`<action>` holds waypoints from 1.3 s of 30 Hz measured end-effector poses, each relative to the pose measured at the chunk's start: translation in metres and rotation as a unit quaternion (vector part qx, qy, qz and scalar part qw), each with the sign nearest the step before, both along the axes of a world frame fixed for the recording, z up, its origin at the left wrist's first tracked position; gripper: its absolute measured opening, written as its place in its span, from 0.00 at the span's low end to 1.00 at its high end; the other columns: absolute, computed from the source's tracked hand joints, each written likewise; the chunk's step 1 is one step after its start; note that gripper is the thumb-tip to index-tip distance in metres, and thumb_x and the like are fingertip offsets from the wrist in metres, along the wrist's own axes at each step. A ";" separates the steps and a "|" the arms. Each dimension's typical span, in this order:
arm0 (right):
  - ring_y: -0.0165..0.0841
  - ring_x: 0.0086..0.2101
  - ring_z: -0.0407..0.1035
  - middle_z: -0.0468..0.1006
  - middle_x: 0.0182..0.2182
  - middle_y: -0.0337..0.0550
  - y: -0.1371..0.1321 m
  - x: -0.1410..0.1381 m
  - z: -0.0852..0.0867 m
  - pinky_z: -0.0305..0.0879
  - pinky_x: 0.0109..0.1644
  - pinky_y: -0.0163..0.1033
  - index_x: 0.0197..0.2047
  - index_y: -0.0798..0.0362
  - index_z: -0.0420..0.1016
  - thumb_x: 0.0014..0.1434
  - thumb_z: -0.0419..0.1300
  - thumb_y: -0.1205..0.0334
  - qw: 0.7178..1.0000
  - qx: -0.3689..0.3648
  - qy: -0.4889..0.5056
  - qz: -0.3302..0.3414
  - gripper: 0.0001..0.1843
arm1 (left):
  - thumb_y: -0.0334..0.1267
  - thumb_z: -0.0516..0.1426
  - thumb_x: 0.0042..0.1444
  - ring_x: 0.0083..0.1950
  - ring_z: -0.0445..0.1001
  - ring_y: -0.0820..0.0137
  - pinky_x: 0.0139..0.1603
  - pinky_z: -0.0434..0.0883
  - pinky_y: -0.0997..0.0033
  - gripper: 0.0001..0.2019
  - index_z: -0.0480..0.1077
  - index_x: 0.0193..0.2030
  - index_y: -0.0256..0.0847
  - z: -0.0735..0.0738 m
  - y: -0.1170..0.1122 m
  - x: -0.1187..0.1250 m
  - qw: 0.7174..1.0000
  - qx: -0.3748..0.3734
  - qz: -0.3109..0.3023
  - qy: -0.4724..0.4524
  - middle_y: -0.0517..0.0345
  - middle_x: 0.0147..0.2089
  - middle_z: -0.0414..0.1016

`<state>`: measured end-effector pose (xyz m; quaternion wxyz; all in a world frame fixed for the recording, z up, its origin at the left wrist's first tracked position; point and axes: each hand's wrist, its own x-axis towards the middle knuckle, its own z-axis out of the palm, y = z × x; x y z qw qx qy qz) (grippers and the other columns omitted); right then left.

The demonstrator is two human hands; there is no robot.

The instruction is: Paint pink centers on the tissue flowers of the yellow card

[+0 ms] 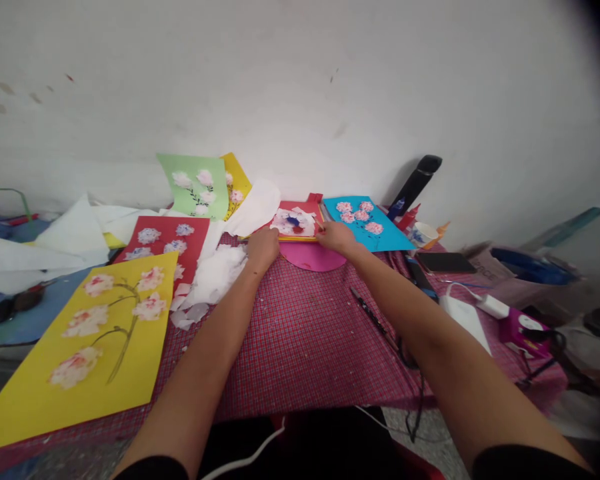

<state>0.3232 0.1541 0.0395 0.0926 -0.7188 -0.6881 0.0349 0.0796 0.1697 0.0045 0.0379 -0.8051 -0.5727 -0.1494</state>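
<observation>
Both my hands reach to the far side of the table, around a small stack of red and yellow paper (pixel 310 208). On the stack lies a crumpled white paper (pixel 281 223) smeared with blue and red paint. My left hand (pixel 264 248) is closed at the left edge of this white paper, its fingers pinching there. My right hand (pixel 337 238) is closed at the stack's right edge; a small light-brown bit shows at its fingertips, too small to name. A rounded pink sheet (pixel 313 257) lies under the front of the stack.
A blue sheet with pink blossoms (pixel 380 235) lies right, near a black bottle (pixel 417 183) and paper cup (pixel 423 235). Yellow (pixel 145 360), red (pixel 200 230) and green (pixel 177 167) flower pictures and crumpled tissue (pixel 217 275) are left. A dark pen (pixel 373 317) lies on the checked cloth (pixel 300 333).
</observation>
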 end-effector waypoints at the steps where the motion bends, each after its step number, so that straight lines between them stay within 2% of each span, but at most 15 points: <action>1: 0.45 0.48 0.78 0.86 0.48 0.53 -0.002 -0.001 0.001 0.70 0.47 0.39 0.50 0.51 0.85 0.67 0.61 0.53 1.000 0.004 0.001 0.010 0.16 | 0.36 0.46 0.73 0.52 0.79 0.53 0.50 0.71 0.59 0.19 0.78 0.51 0.38 0.000 0.000 0.000 1.000 0.000 0.001 0.001 0.41 0.51 0.80; 5: 0.44 0.47 0.78 0.86 0.48 0.52 -0.011 -0.008 0.004 0.69 0.47 0.39 0.47 0.50 0.86 0.68 0.61 0.53 0.999 0.002 -0.011 0.046 0.14 | 0.35 0.47 0.71 0.53 0.78 0.52 0.50 0.71 0.58 0.19 0.79 0.52 0.37 0.002 -0.003 0.000 1.000 0.004 -0.005 0.003 0.39 0.52 0.79; 8: 0.44 0.47 0.78 0.86 0.47 0.54 -0.013 -0.012 0.006 0.69 0.48 0.40 0.45 0.50 0.86 0.71 0.57 0.56 0.999 0.004 -0.020 0.032 0.16 | 0.34 0.47 0.71 0.55 0.77 0.52 0.52 0.71 0.58 0.19 0.79 0.52 0.37 0.005 -0.006 0.000 1.000 0.003 -0.004 0.004 0.38 0.53 0.78; 12: 0.46 0.49 0.78 0.85 0.48 0.57 -0.011 -0.014 0.005 0.70 0.50 0.42 0.47 0.51 0.86 0.72 0.55 0.56 0.999 0.009 -0.025 0.019 0.17 | 0.33 0.47 0.70 0.57 0.76 0.52 0.55 0.70 0.56 0.19 0.80 0.52 0.38 0.008 -0.008 0.001 1.000 0.002 -0.001 0.012 0.38 0.53 0.77; 26: 0.48 0.50 0.78 0.84 0.50 0.61 0.015 -0.017 -0.008 0.72 0.54 0.46 0.52 0.54 0.85 0.68 0.58 0.60 0.999 -0.006 -0.042 0.012 0.17 | 0.30 0.47 0.69 0.58 0.73 0.50 0.56 0.69 0.52 0.18 0.79 0.51 0.40 0.006 -0.007 0.002 1.000 0.011 -0.014 0.004 0.39 0.54 0.77; 34: 0.48 0.50 0.78 0.84 0.51 0.60 0.017 -0.016 -0.006 0.72 0.53 0.45 0.53 0.53 0.85 0.69 0.58 0.58 0.999 -0.014 -0.038 0.005 0.17 | 0.29 0.49 0.69 0.57 0.74 0.52 0.54 0.68 0.56 0.16 0.79 0.50 0.37 0.019 -0.023 0.007 0.999 0.009 -0.023 0.023 0.39 0.54 0.77; 39: 0.45 0.50 0.78 0.85 0.51 0.55 0.019 -0.013 0.002 0.71 0.52 0.41 0.51 0.52 0.85 0.67 0.60 0.58 0.999 -0.031 -0.029 0.010 0.16 | 0.28 0.50 0.70 0.57 0.74 0.53 0.55 0.67 0.56 0.16 0.78 0.52 0.34 0.035 -0.042 0.012 0.995 0.031 -0.075 0.055 0.40 0.52 0.79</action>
